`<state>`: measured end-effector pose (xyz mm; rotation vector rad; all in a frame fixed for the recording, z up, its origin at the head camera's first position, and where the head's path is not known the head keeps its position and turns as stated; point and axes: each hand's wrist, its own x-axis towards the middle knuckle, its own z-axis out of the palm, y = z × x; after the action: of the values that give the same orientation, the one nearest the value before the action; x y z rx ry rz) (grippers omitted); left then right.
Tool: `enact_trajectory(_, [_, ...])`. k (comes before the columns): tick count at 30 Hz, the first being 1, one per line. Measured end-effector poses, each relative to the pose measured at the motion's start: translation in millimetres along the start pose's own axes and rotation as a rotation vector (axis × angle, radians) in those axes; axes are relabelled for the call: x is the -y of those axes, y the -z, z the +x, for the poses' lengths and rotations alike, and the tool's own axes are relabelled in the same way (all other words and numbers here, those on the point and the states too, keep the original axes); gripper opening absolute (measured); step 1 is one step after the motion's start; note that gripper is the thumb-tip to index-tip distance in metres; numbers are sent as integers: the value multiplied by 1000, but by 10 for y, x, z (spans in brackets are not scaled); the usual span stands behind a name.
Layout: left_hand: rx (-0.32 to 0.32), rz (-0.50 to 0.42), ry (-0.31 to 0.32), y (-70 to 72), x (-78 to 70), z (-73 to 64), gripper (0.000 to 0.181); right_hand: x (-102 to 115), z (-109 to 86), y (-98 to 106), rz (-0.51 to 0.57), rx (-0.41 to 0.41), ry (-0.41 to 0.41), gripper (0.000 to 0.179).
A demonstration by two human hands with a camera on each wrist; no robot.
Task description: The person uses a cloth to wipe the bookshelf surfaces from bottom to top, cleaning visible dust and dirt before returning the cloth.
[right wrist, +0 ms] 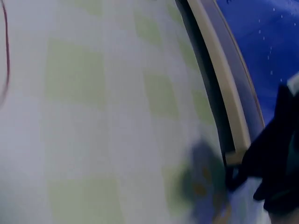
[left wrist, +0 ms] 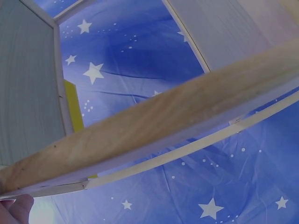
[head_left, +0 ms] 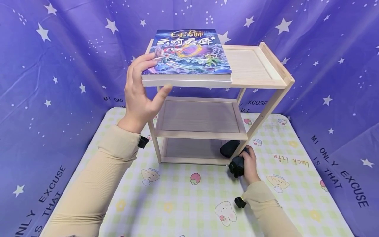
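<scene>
A wooden three-tier shelf rack (head_left: 201, 135) stands on the table. A thick book (head_left: 189, 54) with a blue illustrated cover lies on the left part of its top tier. My left hand (head_left: 142, 89) grips the rack's upper left end, fingertips over the book's left edge and thumb below its front corner. In the left wrist view, a fingertip (left wrist: 21, 209) is right at the wooden rail (left wrist: 140, 121). Low at the right, my right hand (head_left: 250, 164) holds a black bundle (head_left: 237, 166) beside the rack's front right leg. Another dark rounded part (head_left: 229, 148) shows behind that leg.
A checked tablecloth (head_left: 177, 200) with cartoon prints covers the table. Purple star-patterned curtains (head_left: 80, 65) surround it on three sides. The rack's top right end has a raised side rail (head_left: 276, 62). Something yellow (left wrist: 74, 105) shows behind the rack in the left wrist view.
</scene>
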<state>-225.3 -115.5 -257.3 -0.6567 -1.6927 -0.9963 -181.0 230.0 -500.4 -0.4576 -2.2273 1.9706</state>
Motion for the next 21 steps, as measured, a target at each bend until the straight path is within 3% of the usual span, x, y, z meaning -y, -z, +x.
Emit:
enact_trajectory(2, [1,1,0,-1,1,-1,71,-11,42,42,-12,58,9,33])
enact_trajectory(6, [1,2,0,-5,5,-9,71,1,71,102,56,138,-82,48])
enact_trajectory(10, [-1,1,-1,-8,9,-16,71,32,96,118,182,134,-168,40])
enact_trajectory(13, [-3,0,-1,-8,10,-14,71,45,140,115,240,152,-150,34])
enact_trajectory(18, [-2,4,-2,-9,4,-7,71,41,220,124,301,246,-109,46])
enact_trajectory(21, [-2,2,-3,-12,0,-4,71,31,274,127,252,279,-93,47])
